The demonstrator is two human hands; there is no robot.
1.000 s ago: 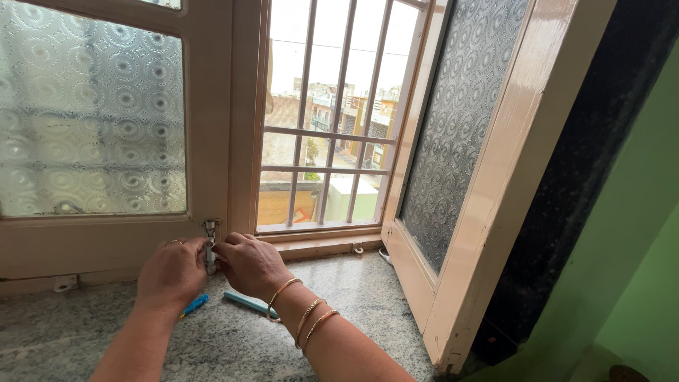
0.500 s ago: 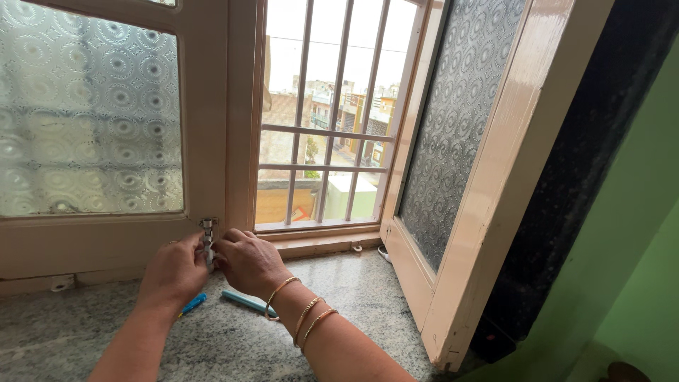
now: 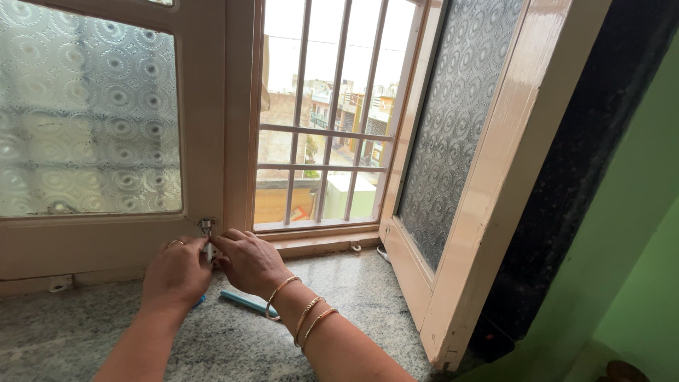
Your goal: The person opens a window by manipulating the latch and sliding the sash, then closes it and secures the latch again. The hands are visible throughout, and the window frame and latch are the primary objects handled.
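Two hands met at one small metal latch fixed low on the closed window sash, right by the frame's inner edge and just above the granite sill. In the head view, the only one, the left hand came up from below with its fingers curled against the lower part of the latch, and the right hand pinched at it from the side, fingertips touching the metal; both grips were closed on the latch, though how firmly could not be told.

The latch looked stiff and hard, a small smooth part likely to slip under bare fingers, so its knob or projecting end seemed the best place to take hold. It should weigh next to nothing, being screwed to the wood.

Counted: one latch, one blue-handled tool lying on the sill partly under the right wrist, three bangles on the right forearm, one ring on the left hand. One sash stood closed with frosted patterned glass, one open sash swung inward at the right, and white bars crossed the opening between them.
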